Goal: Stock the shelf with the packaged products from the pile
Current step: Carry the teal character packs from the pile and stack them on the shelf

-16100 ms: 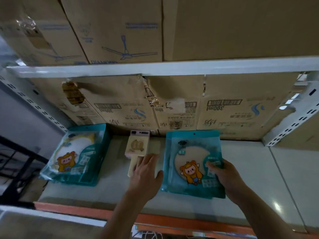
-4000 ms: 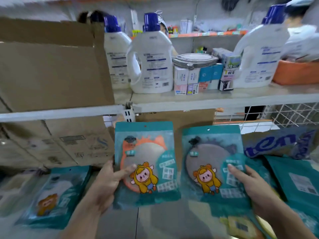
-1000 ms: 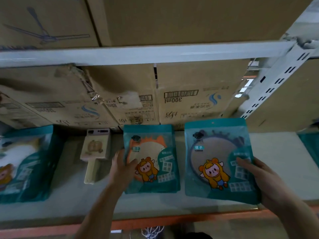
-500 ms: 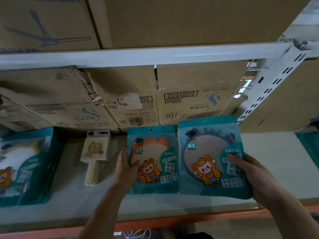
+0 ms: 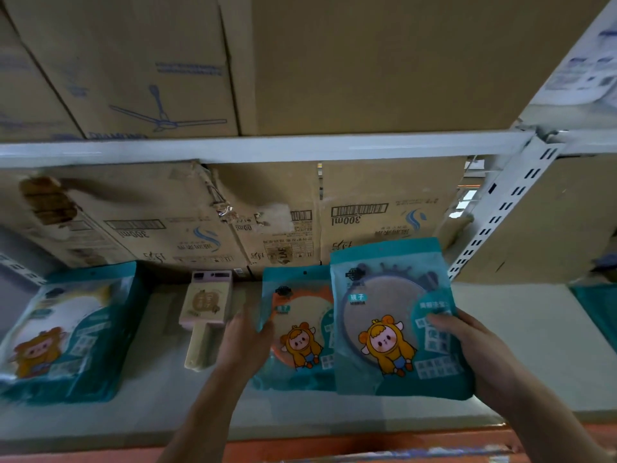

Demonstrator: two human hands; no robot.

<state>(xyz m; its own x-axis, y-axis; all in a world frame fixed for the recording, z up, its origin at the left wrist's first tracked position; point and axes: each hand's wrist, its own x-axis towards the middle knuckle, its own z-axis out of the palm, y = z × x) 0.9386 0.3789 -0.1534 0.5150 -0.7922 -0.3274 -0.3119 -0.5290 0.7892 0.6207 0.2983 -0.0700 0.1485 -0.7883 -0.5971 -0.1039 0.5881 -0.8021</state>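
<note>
Two teal packs are held over the shelf (image 5: 521, 345). The orange pack (image 5: 300, 332) is gripped at its left edge by the left hand (image 5: 245, 342). This part is blurry, so the fingers cannot be made out one by one. The grey pack (image 5: 387, 315) is pinched at its right side by the right hand (image 5: 474, 355), with the thumb laid on the front and the other fingers hidden behind.

Both packs are kept with their pictures facing up, likely so that they can be laid down neatly. The grey pack is held a little over the right edge of the orange pack, maybe so that it can be set on top. Whether the orange pack is touching the shelf cannot be told.

Well to the left of the left hand, a stack of packs (image 5: 70, 332) is already laid down. Just beside the left hand, a small pink fan (image 5: 205, 305) is seen. Beyond both hands, brown boxes (image 5: 367, 212) are stood at the back.
</note>
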